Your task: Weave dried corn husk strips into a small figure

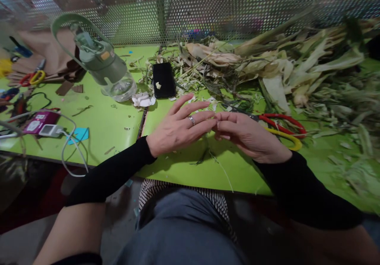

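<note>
My left hand [185, 126] is stretched out above the green table, palm down, with its fingers apart and a ring on one of them. The fingertips of my right hand [243, 132] are pinched together against the tips of the left fingers. Whatever lies in that pinch, if anything, is too small to make out. Below the hands, thin dark green strands [204, 154] lie on the tabletop. Scissors [283, 126] with red and yellow handles rest partly behind my right hand. Beyond my left hand is a black phone [164, 80] with a pale scrap on it.
Corn husks [279, 67] and shredded leaves are heaped along the back right. A green-lidded water bottle [103, 65] stands at the back left, near crumpled white tissue [143, 99]. Further left are a purple power socket [42, 122] with a white cable and brown sheets [50, 53]. A perforated screen [190, 16] borders the back.
</note>
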### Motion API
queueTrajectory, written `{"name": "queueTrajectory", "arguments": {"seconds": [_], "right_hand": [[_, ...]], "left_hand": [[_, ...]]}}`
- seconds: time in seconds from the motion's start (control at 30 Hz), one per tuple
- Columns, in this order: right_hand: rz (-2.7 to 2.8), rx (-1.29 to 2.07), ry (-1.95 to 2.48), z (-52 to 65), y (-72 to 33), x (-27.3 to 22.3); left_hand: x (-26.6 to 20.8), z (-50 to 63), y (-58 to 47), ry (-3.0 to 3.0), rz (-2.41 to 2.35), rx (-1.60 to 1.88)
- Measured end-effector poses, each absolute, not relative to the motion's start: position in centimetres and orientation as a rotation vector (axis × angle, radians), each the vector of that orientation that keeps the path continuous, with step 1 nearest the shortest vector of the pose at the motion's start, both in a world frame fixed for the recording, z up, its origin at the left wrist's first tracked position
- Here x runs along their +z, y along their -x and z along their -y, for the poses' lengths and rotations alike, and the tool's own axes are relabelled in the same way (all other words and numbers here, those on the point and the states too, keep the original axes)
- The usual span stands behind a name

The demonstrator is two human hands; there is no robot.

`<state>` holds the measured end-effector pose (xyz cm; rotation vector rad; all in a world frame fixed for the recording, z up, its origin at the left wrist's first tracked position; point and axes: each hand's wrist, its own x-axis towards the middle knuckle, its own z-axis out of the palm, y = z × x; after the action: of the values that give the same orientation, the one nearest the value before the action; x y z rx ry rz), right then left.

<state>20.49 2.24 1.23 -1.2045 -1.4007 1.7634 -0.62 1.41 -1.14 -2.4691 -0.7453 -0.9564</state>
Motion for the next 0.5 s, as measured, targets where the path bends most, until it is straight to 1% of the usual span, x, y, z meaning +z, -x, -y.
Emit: {"name": "queueTrajectory", "arguments": {"seconds": [0.13, 0.23, 0.3, 0.37, 0.5], "right_hand": [[1.473, 1.782, 1.173, -2.2, -20.6, 1.5], [1.66, 1.653, 1.202, -1.9, -20.6, 1.8], [1.815, 1.452, 1.227, -1.6, -20.5, 1.9], [1.96, 1.161, 1.225, -1.4, -20.3, 1.7], [2.212, 0.482, 1.179, -0.9, -19.7, 1.0]], "left_hand": [[-1.0, -1.4, 0.7, 2.574, 0.766, -0.97], [-0.8, -1.5, 0.5, 2.735, 0.883, -1.008], [-0.8, -1.5, 0.4, 2.831, 1.005, -1.055], [-0.7, -1.4, 0.2, 2.922, 1.219, -1.119], [-0.3, -1.1, -0.1, 3.141, 1.878, -1.386]]}}
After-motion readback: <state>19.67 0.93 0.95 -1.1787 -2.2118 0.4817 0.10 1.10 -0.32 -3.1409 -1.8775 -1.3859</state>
